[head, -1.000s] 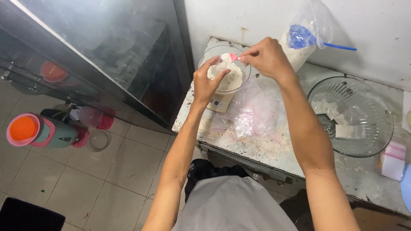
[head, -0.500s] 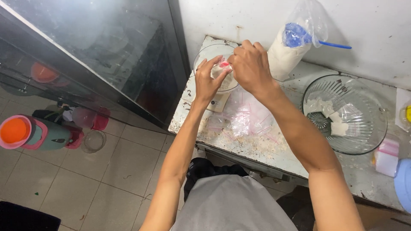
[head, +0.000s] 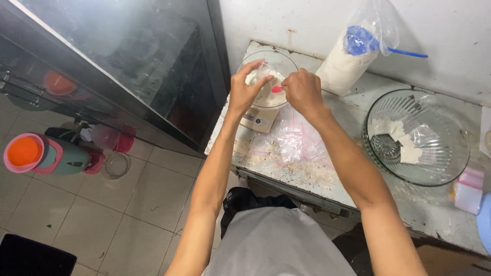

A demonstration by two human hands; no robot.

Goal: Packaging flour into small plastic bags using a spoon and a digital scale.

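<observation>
Head view: person stands at a worn, powder-dusted table [head: 327,179] set against a white wall.
Left hand [head: 244,87]: fingers pinched on the left edge of a small clear bag [head: 262,76] holding white powder.
Right hand [head: 303,91]: fingers closed on the bag's right edge, beside a small red spot [head: 276,89]; whether that is a seal strip or a clip, I cannot tell.
Bag position: held in the air between both hands, directly over the small glass bowl [head: 276,64], which sits on a small scale [head: 260,120].
Nearby: loose empty plastic bags [head: 294,140] lie just before the scale; a large sack of white powder [head: 348,59] with a blue scoop [head: 365,42] stands by the wall; a large ribbed glass bowl [head: 417,137] sits well to the right.
Risk, spill: the film looks thin and slack; an uneven pull could tip powder past the bowl rim.
Risk, scale: a wrist dropping onto the bowl could shift it off the scale.
Risk, grip: powdery fingers may slip on the plastic.
</observation>
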